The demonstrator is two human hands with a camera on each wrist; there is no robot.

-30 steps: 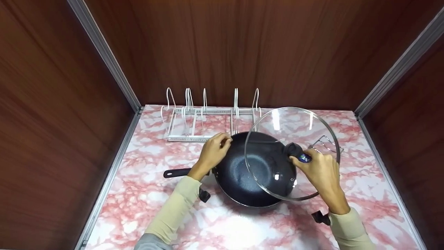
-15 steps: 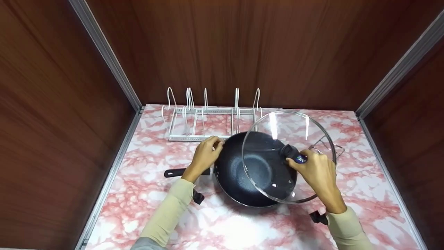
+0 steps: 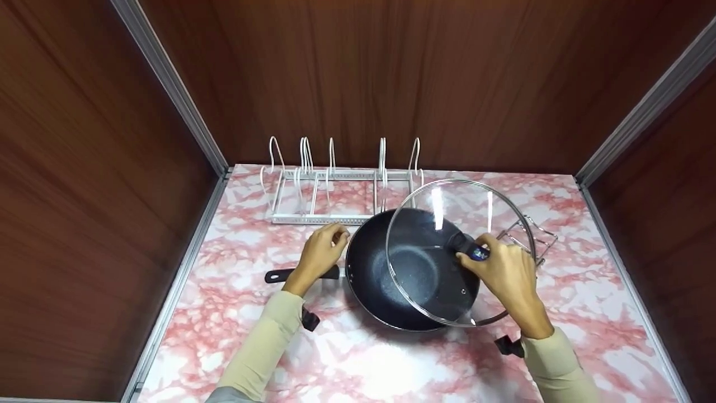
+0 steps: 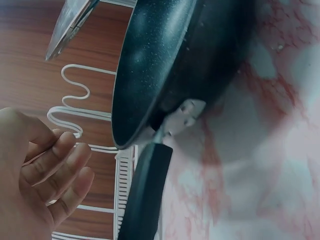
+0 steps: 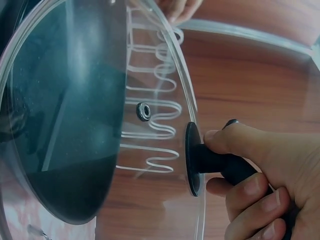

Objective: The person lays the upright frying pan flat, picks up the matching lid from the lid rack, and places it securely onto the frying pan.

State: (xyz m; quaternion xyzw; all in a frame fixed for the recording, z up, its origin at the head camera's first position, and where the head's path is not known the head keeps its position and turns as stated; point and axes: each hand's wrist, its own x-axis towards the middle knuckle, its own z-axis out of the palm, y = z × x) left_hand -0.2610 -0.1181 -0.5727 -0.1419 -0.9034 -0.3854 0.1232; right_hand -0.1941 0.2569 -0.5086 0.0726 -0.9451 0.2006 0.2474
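Note:
My right hand (image 3: 508,274) grips the black handle (image 5: 215,162) of a round glass lid (image 3: 442,226) with a metal rim. The lid is raised and tilted, and overlaps the right part of a black wok (image 3: 366,263) in the head view. Through the glass the wok's dark inside shows. My left hand (image 3: 320,252) hovers by the wok's left rim, fingers loosely curled and holding nothing. Below it the wok's long black handle (image 3: 279,275) points left, partly hidden by the wrist. In the left wrist view, a gap shows between the left fingers (image 4: 70,165) and the wok.
A white wire rack (image 3: 313,219) with upright loops stands behind the wok, near the back wall (image 3: 347,84). To the right, partly behind the lid, is a small metal wire stand (image 3: 540,235). Brown panels enclose the pink-and-white marbled tabletop (image 3: 246,319) on three sides.
My left hand has moved left and down, away from the wok's rim. My right hand has shifted slightly left with the lid. The wok has stayed in place.

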